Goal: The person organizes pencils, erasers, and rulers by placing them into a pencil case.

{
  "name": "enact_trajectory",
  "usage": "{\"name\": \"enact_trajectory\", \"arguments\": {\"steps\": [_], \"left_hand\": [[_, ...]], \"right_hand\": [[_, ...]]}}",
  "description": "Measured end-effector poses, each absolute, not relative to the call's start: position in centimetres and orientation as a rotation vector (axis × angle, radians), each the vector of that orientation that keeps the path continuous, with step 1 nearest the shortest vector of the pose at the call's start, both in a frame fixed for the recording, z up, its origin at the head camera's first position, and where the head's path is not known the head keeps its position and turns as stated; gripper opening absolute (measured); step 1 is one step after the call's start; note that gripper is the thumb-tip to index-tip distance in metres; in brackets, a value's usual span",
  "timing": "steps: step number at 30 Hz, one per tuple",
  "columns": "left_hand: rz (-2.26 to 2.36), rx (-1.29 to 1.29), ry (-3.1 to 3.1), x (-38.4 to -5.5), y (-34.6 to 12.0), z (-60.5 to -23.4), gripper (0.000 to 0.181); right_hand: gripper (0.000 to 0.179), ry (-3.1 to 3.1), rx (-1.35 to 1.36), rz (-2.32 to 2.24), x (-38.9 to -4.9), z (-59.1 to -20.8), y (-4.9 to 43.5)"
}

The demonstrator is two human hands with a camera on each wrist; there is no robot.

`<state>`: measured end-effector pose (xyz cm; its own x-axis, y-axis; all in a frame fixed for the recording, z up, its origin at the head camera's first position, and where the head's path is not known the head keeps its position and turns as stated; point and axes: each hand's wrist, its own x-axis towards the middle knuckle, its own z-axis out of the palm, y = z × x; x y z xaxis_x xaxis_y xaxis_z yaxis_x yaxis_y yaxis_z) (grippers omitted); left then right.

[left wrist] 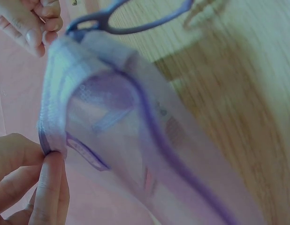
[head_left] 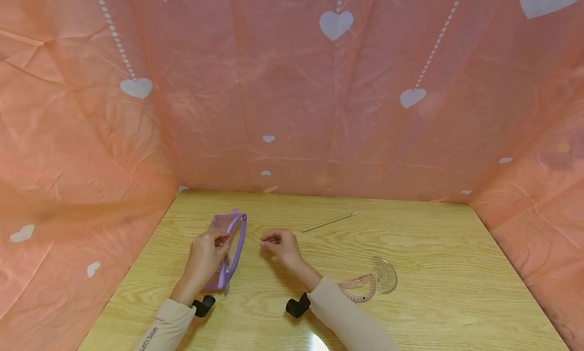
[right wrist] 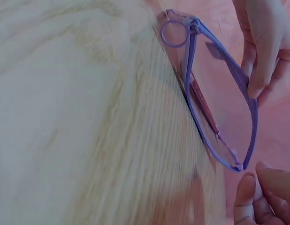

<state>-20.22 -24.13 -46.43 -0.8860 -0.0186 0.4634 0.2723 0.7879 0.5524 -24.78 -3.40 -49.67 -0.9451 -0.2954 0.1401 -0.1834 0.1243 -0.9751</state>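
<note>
A purple see-through zip pouch (head_left: 220, 279) lies on the left part of the table with its zip mouth gaping. My left hand (head_left: 205, 254) pinches one zip edge between thumb and fingers; the left wrist view shows that grip at the pouch's rim (left wrist: 53, 122). Through the mouth, a slim red pen-like stick (right wrist: 203, 105) shows inside. My right hand (head_left: 284, 249) hovers to the right of the pouch, fingers loosely bent, with nothing visible between them. In the right wrist view its fingertips (right wrist: 247, 185) are close to the end of the mouth.
A gold pencil (head_left: 328, 222) lies behind the right hand. A pink protractor (head_left: 363, 296) and a clear protractor (head_left: 388, 275) lie beside the right forearm. A purple ring (right wrist: 173, 46) hangs at the pouch's zip end. Pink sheeting (head_left: 292, 102) walls the table.
</note>
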Motion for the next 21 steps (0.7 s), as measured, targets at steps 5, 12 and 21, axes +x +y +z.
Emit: {"name": "enact_trajectory", "arguments": {"steps": [5,12,21], "left_hand": [[-0.875,-0.191,-2.53,-20.2,-24.1,-46.4,0.011],[-0.885,-0.182,-2.532,-20.2,-24.0,-46.6,0.011],[-0.888,-0.195,-2.523,-20.3,-23.9,-46.8,0.01]], "right_hand": [[0.013,2.291,-0.516,-1.986,-24.7,-49.1,-2.4],[0.013,2.343,-0.497,-1.967,-25.7,-50.1,-1.0],[0.016,2.387,-0.439,-1.958,-26.5,-50.1,1.1]]}}
